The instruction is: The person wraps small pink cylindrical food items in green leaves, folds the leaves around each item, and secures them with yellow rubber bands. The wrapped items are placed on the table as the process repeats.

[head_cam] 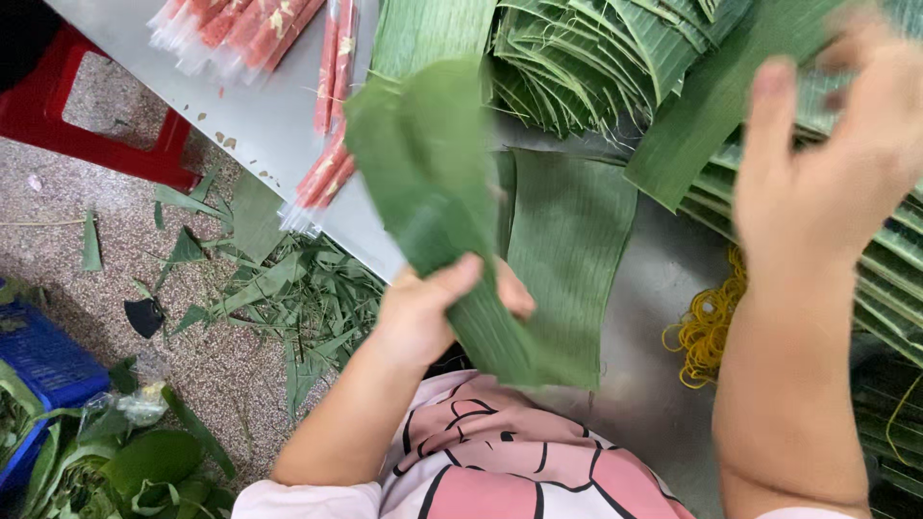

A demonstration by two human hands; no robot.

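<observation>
The left hand (423, 312) pinches a folded green banana-leaf strip (433, 192), raised above the grey metal table's (269, 115) front edge. The blurred right hand (827, 183) seems spread over stacked green leaf strips (586, 58). The single-handed pinch could let the fold spring open.

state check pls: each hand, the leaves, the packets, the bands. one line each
left hand: closed, gripping a leaf
held banana leaf: folded over, lifted off the table
right hand: raised, blurred, fingers at a long leaf strip; grip unclear
flat leaf piece: lying flat on the metal table
stacked leaves: folded, piled
pink sticks in clear packets: sealed, lying flat
yellow rubber bands: loose heap
leaf scraps: scattered on the floor
</observation>
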